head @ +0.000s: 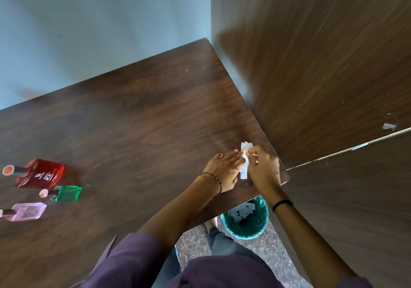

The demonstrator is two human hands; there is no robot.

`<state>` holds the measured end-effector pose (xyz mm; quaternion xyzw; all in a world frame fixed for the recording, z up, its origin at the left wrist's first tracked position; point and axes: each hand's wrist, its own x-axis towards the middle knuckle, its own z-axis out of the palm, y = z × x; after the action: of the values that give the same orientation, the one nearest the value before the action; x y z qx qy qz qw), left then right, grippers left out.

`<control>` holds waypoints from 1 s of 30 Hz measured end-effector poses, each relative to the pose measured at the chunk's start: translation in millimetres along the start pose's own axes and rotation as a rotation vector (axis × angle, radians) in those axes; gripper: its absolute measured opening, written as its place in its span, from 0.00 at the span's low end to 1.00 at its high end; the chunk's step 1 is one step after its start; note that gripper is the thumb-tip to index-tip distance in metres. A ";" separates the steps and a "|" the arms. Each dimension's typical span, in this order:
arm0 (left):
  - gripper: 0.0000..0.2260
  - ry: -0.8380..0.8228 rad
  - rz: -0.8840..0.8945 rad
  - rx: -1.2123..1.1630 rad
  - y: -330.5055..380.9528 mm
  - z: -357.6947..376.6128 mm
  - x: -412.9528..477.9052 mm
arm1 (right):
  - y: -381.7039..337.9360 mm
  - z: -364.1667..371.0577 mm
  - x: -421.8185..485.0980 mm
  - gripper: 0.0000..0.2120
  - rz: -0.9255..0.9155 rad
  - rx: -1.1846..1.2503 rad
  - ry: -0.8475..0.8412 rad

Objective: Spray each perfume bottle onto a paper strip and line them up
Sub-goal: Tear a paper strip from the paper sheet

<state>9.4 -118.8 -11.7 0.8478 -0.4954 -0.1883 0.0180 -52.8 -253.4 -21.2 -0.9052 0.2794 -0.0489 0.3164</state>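
Three perfume bottles stand at the table's left: a large red bottle [41,174], a small green bottle [66,193] and a pink bottle [26,211]. Near the table's right corner, my right hand [263,169] is shut on a bunch of white paper strips [244,161], pinching them near the top. My left hand [224,170] lies flat beside the strips, its fingertips touching them. The lower ends of the strips are partly hidden between my hands.
The dark wooden table [138,118] meets a wooden cupboard wall [322,65] on the right and a grey-blue wall behind. A green bin [245,218] with paper scraps stands on the floor below the table's corner.
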 end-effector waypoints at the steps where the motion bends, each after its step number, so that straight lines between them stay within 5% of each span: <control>1: 0.24 -0.011 -0.003 -0.001 0.3 -0.8 0.4 | 0.1 -0.6 0.5 0.07 0.014 0.013 -0.007; 21: 0.27 -0.146 -0.041 -0.045 -1.1 -7.4 4.4 | -6.1 -17.6 -19.6 0.06 0.271 0.460 0.105; 24: 0.25 -0.064 -0.108 -0.246 -6.3 -7.9 -0.8 | -18.4 -20.1 -22.1 0.07 0.243 0.496 0.066; 30: 0.12 0.252 -0.634 -1.038 -33.2 -10.6 -42.0 | -44.7 -7.4 -23.7 0.02 0.195 0.692 -0.157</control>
<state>22.3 -68.0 3.5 0.8502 -0.0574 -0.2993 0.4294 -53.5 -215.9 13.6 -0.7145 0.3062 -0.0406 0.6277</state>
